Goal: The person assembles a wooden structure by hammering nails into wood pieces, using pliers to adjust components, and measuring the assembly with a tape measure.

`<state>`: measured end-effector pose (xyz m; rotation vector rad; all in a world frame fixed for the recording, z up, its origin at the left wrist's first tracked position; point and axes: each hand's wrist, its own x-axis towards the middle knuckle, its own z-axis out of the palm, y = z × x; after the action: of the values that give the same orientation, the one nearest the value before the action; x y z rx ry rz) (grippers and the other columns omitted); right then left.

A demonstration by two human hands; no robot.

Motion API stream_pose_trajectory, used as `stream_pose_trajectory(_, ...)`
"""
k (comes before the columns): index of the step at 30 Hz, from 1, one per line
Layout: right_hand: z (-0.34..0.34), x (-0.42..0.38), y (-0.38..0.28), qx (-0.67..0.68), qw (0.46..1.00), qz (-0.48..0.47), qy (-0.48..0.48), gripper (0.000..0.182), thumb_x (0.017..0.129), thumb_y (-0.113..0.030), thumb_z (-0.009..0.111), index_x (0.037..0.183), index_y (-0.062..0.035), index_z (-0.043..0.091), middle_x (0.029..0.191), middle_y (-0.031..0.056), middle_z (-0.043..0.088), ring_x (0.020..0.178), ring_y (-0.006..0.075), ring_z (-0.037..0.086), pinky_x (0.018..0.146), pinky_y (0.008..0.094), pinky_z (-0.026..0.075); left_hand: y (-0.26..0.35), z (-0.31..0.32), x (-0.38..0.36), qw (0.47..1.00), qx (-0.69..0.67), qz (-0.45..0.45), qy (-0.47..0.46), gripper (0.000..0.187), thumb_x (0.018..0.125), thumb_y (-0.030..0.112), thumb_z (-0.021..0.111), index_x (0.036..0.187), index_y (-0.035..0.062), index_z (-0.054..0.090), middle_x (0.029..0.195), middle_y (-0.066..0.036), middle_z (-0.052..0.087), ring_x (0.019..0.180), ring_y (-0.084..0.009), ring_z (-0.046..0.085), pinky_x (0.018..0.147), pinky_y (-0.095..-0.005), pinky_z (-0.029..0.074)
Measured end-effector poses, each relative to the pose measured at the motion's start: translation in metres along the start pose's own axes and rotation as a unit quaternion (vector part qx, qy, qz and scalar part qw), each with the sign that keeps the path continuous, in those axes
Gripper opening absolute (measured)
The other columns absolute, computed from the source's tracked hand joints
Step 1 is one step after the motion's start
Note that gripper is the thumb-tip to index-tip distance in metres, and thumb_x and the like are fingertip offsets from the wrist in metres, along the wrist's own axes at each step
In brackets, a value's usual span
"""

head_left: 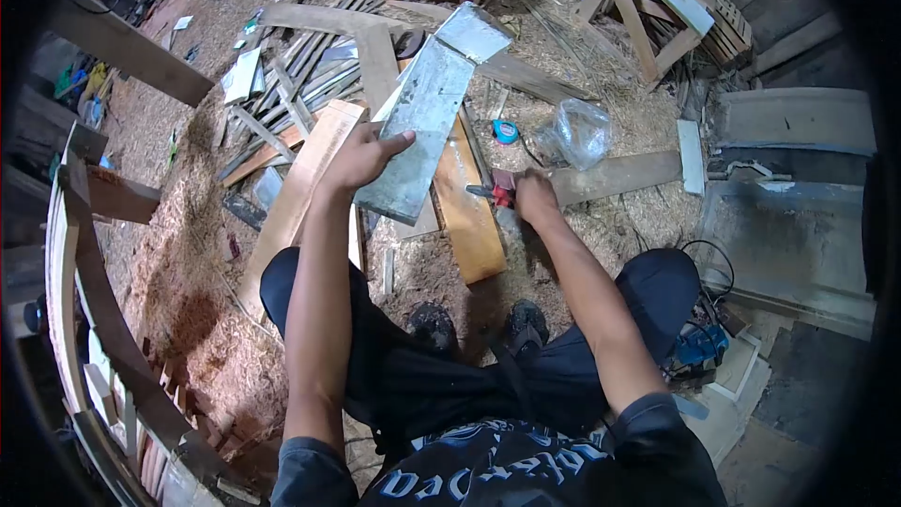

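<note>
My left hand (361, 158) is closed on the edge of a pale grey-green board (422, 127), its thumb lying across the top face. The board is tilted, its surface worn and chipped. Beneath and beside it, an orange-brown plank (469, 216) lies on the ground. My right hand (535, 197) is closed around a small red-and-black tool (502, 195) just above that plank. The hand covers part of the tool, so its exact kind does not show. A blue tape measure (505, 131) lies a little beyond the right hand.
Wood shavings cover the floor. Scrap strips (310, 84) are piled ahead to the left. A clear plastic bag (582, 136) sits on the right near a flat plank (619, 180). A blue power tool (702, 345) is beside my right knee. Curved wooden pieces (70, 253) stand at far left.
</note>
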<state>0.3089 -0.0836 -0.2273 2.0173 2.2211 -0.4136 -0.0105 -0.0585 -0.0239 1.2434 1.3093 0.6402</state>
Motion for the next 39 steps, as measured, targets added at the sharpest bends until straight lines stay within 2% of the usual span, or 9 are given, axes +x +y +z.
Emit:
stream_pose_trajectory(5,-0.007,-0.031,-0.027,0.119,0.993,0.002,-0.014,0.026,0.088,-0.024,0.062,0.097,-0.0015,0.071,0.098,0.0284,0.068,0.092,0.0441,0.067,0.081,0.052,0.054,-0.003,-0.006,0.008,0.998,0.027,-0.039,-0.03,0.038,0.091,0.031,0.07,0.107,-0.0037,0.069,0.091,-0.007,0.07,0.08,-0.0139,0.064,0.073,-0.0294,0.049)
stream_pose_trajectory(9,0.022,-0.031,-0.005,0.26,0.965,0.025,0.004,0.024,0.087,-0.021,0.063,0.091,0.001,0.07,0.082,0.0204,0.071,0.083,0.043,0.068,0.073,0.0501,0.051,0.012,0.005,0.003,0.999,0.05,0.006,-0.013,0.037,0.089,0.03,0.071,0.101,-0.0045,0.072,0.091,-0.009,0.072,0.081,-0.0163,0.064,0.077,-0.0322,0.049)
stream_pose_trajectory(13,-0.047,-0.045,0.004,0.614,0.776,0.06,-0.13,0.017,0.086,-0.019,0.062,0.09,-0.0044,0.07,0.079,-0.0018,0.063,0.067,0.009,0.057,0.058,0.0266,0.043,0.004,-0.001,0.013,0.996,0.083,0.016,-0.039,0.039,0.088,0.029,0.071,0.107,-0.0053,0.07,0.095,-0.011,0.072,0.088,-0.0191,0.063,0.083,-0.0334,0.048)
stream_pose_trajectory(18,-0.135,-0.057,-0.047,0.85,0.522,-0.039,-0.052,0.028,0.087,-0.019,0.062,0.107,0.0,0.068,0.09,0.0013,0.068,0.07,0.0059,0.053,0.063,0.0219,0.041,0.015,-0.003,0.005,0.999,0.02,-0.001,-0.032,0.038,0.089,0.026,0.07,0.107,-0.0073,0.068,0.092,-0.011,0.072,0.082,-0.0176,0.065,0.079,-0.0323,0.05)
stream_pose_trajectory(24,-0.185,-0.026,-0.052,0.614,0.782,-0.106,0.015,0.022,0.089,-0.016,0.061,0.101,-0.0013,0.073,0.084,-0.001,0.066,0.069,0.0051,0.053,0.06,0.0236,0.042,0.02,0.003,0.005,0.994,-0.061,-0.086,-0.017,0.036,0.089,0.029,0.07,0.097,-0.0065,0.072,0.083,-0.008,0.072,0.07,-0.0143,0.066,0.067,-0.0299,0.049)
stream_pose_trajectory(26,-0.203,-0.021,-0.054,0.471,0.873,-0.12,0.039,0.018,0.085,-0.016,0.063,0.088,0.0005,0.07,0.092,0.0113,0.067,0.079,0.0196,0.061,0.068,0.0318,0.047,0.02,0.006,0.005,0.996,-0.048,-0.07,-0.028,0.038,0.089,0.031,0.069,0.095,-0.0058,0.072,0.082,-0.008,0.071,0.068,-0.014,0.064,0.065,-0.0287,0.048)
stream_pose_trajectory(29,-0.197,-0.009,-0.057,0.286,0.923,-0.204,0.156,0.025,0.078,-0.018,0.065,0.087,0.0046,0.066,0.122,0.0328,0.058,0.102,0.0456,0.061,0.09,0.0469,0.05,0.015,0.008,0.011,0.998,-0.025,-0.048,-0.039,0.038,0.091,0.031,0.069,0.096,-0.0059,0.071,0.081,-0.008,0.07,0.064,-0.0132,0.063,0.061,-0.0286,0.048)
stream_pose_trajectory(33,-0.196,-0.015,-0.067,0.236,0.936,-0.199,0.169,0.027,0.081,-0.023,0.065,0.089,0.0028,0.067,0.136,0.0315,0.05,0.113,0.0472,0.057,0.101,0.0511,0.044,0.016,0.0,0.006,0.996,-0.01,-0.066,-0.051,0.038,0.09,0.032,0.07,0.098,-0.0057,0.071,0.084,-0.008,0.071,0.069,-0.0128,0.064,0.064,-0.0286,0.049)
stream_pose_trajectory(39,-0.2,-0.028,-0.085,-0.003,0.958,-0.16,0.24,0.029,0.085,-0.026,0.065,0.098,-0.0006,0.065,0.126,0.0248,0.053,0.119,0.0434,0.054,0.099,0.0617,0.04,0.012,-0.002,0.005,0.997,-0.025,-0.052,-0.059,0.041,0.086,0.033,0.073,0.102,-0.0049,0.072,0.087,-0.008,0.072,0.073,-0.0147,0.065,0.069,-0.0305,0.049)
